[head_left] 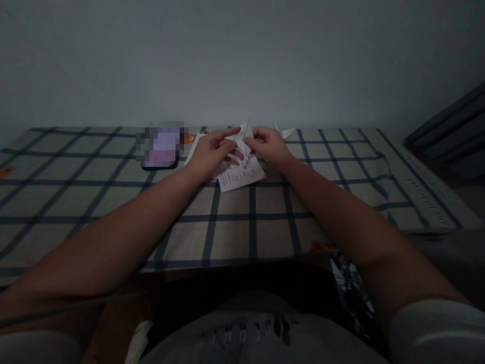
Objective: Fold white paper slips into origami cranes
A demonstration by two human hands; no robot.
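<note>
In the head view a small folded white paper piece (241, 141), with pointed upper edges, stands between my hands. The thumb and fingers of my right hand (271, 146) are closed in a pinch on its right side. My left hand (212, 151) grips it from the left, index finger stretched along the top and other fingers curled underneath. Below the hands lies a printed paper sheet (242, 178), partly covered by them. A second folded white paper piece (286, 132) rests just behind my right hand. Dim light hides the finer folds.
A phone (161, 151), blurred by pixelation, lies left of my left hand. The checked tablecloth (235, 232) covers the table, which meets a plain wall (242, 60) at the back. Dark slatted panels (450, 131) stand at the far right.
</note>
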